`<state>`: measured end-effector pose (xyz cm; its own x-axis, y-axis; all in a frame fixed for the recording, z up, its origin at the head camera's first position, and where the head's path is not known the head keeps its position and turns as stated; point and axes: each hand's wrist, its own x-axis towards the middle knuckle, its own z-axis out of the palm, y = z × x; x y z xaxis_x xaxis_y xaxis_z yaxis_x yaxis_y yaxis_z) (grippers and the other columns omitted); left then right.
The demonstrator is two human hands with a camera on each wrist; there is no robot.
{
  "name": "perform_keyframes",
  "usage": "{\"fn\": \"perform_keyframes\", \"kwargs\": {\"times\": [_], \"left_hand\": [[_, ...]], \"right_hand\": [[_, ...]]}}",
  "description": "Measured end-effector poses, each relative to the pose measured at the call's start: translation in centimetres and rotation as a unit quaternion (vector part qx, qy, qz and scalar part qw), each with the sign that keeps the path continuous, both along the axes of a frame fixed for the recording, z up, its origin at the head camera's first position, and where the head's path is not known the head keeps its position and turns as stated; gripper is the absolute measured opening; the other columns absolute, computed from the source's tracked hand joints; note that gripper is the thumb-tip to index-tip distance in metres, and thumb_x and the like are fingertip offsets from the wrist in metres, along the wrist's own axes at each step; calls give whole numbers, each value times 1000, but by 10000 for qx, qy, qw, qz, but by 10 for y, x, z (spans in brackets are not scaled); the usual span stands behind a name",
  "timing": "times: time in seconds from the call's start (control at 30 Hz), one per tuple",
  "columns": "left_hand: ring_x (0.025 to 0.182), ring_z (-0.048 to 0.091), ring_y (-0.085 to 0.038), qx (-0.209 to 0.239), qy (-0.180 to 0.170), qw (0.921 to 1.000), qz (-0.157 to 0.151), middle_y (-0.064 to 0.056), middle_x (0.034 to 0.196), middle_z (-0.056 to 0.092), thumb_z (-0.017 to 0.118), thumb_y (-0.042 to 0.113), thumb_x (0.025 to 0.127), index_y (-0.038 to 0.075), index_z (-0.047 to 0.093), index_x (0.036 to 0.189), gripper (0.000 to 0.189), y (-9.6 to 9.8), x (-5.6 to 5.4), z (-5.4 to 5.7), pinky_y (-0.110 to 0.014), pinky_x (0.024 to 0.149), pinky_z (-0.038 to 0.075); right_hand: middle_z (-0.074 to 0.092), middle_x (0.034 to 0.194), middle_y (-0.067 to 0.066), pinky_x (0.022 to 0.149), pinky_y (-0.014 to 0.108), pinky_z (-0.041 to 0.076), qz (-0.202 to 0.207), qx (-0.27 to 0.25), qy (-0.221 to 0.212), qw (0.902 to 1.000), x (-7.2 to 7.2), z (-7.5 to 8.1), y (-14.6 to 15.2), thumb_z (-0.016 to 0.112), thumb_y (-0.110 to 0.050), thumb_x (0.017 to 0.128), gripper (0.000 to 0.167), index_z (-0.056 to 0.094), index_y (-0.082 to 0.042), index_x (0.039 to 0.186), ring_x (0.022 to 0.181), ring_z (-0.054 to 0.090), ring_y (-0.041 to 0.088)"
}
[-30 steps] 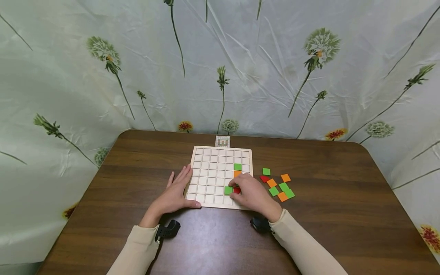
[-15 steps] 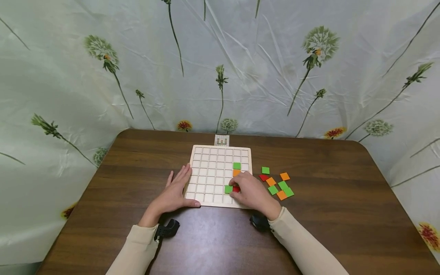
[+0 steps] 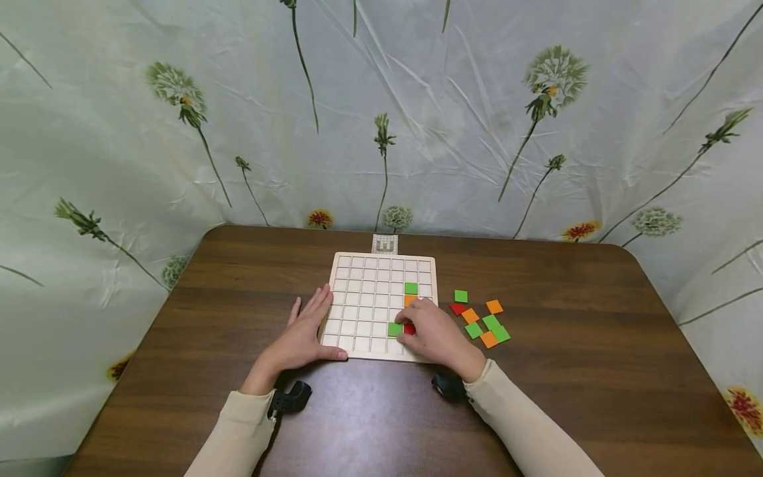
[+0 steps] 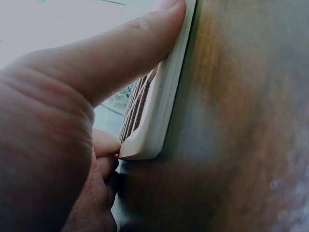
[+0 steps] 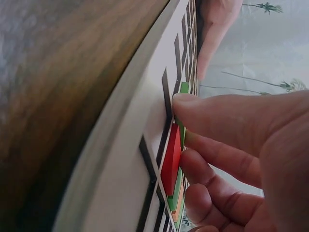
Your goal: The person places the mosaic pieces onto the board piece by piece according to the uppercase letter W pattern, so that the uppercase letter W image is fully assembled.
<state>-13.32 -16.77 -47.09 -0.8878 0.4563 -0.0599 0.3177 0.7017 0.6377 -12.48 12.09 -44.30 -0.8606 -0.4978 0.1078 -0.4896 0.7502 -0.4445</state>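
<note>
Green, the small tile (image 3: 395,329) pinched in the bent fingers of the right hand (image 3: 438,334) lies on the gridded board (image 3: 363,299) beside a red tile (image 5: 170,162), which a sideways slip could knock askew, while the left hand (image 3: 300,338) rests spread against the board's edge, grasping nothing.

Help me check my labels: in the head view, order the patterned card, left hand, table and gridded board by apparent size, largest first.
1. Table
2. Gridded board
3. Left hand
4. Patterned card
</note>
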Motion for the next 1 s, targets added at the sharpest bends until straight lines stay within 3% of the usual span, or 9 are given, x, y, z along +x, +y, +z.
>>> {"fn": "perform_keyframes", "kwargs": {"times": [0.33,0.63,1.0], "left_hand": [[154,2,-31,0,-2,10000,3,-14,168,4,86,55,71,-3,15,159,127,-1,0,-1,-58,118,-9],[154,2,-30,-33,7,10000,3,-14,168,4,86,55,71,-3,14,159,127,0,-1,-2,-58,118,-10],[155,1,-30,-39,-6,10000,13,-13,168,3,86,55,72,-3,13,159,127,0,-1,-2,-58,118,-10]], "right_hand": [[67,95,-1,75,31,50,-142,-176,-227,9995,1,2,10,81,-15,83,22,77,-8,103,87,55,16],[66,97,3,74,34,49,-408,-423,-200,9981,4,11,40,80,-12,85,22,74,-6,106,84,56,21],[66,97,2,79,39,49,-820,-701,-213,9939,6,5,75,81,-15,85,27,74,-7,110,91,56,21]]}}
